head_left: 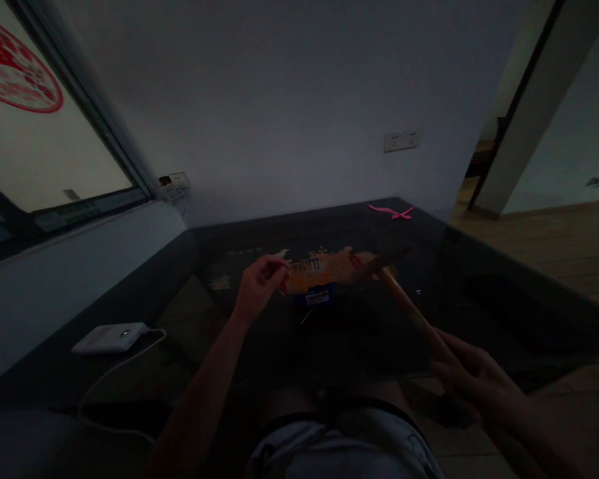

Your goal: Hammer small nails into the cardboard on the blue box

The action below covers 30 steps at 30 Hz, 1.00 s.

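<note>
My right hand [459,366] is wrapped round the wooden handle of a hammer [404,299]. The hammer's dark head [381,264] is raised at the far end of the handle, over the right part of an orange-tan piece [337,269]. Dark, thin nail-like marks stand in a row along that piece's left half. At its left end, my left hand [263,283] has its fingers pinched together; what they hold is too dark to make out. Just in front of the piece sits a small blue box [318,295] with a pale label. A thin nail-like sliver [306,317] lies nearer me.
On the dark glossy table [279,359], a white power bank [110,338] lies at left with its cable trailing towards me. A pink ribbon-like strip [393,211] lies near the back right corner. Behind the table is a wall with sockets [400,141]; a window [54,133] is at left.
</note>
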Each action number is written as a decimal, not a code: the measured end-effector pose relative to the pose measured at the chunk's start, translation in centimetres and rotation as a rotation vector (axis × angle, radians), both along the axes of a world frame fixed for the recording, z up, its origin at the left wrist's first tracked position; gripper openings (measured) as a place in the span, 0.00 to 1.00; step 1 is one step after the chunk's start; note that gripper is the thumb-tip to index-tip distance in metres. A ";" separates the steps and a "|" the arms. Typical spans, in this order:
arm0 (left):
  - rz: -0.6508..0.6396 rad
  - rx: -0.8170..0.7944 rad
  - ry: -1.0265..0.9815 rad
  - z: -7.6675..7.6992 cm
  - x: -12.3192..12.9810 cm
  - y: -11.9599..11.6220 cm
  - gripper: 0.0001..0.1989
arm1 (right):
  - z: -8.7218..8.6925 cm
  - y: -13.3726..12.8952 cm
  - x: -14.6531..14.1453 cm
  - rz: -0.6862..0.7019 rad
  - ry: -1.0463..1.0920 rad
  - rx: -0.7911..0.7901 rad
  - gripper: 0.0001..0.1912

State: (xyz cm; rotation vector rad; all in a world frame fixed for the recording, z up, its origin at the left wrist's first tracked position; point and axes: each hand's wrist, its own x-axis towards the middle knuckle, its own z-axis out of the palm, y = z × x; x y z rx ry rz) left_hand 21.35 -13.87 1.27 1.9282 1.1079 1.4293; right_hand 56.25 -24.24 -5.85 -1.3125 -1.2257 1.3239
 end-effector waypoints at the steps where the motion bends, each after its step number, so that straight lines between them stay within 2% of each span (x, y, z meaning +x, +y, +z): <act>1: -0.092 -0.110 0.134 -0.5 0.2 -1.2 0.11 | -0.8 -0.3 -0.3 -0.009 0.041 -0.005 0.33; 3: -0.186 -0.300 0.440 -1.9 0.5 -2.5 0.11 | -2.3 -0.9 -1.0 -0.035 0.110 -0.022 0.33; 4: -0.161 -0.342 0.571 -2.8 0.7 -2.7 0.10 | -3.0 -1.1 -1.5 -0.058 0.133 -0.034 0.34; 8: 0.118 -0.345 0.916 -6.2 1.5 -1.9 0.08 | -4.6 -1.4 -2.9 -0.054 0.228 -0.055 0.33; 12: 0.254 -0.316 1.071 -7.7 2.5 -1.3 0.09 | -5.0 -1.5 -3.3 -0.011 0.280 -0.060 0.34; 19: 0.283 -0.293 1.248 -7.6 4.0 -1.2 0.10 | -5.9 -1.9 -2.8 -0.053 0.270 -0.102 0.40; 23: 0.239 -0.271 1.310 -7.3 4.0 -1.3 0.11 | -6.1 -2.0 -2.7 -0.091 0.232 -0.106 0.41; 27: 0.137 -0.295 1.182 -6.8 3.2 -2.1 0.09 | -6.0 -2.1 -2.8 -0.099 0.203 -0.106 0.41; 30: -0.080 -0.287 0.953 -5.7 2.6 -3.1 0.12 | -6.0 -2.2 -3.1 -0.106 0.208 -0.102 0.39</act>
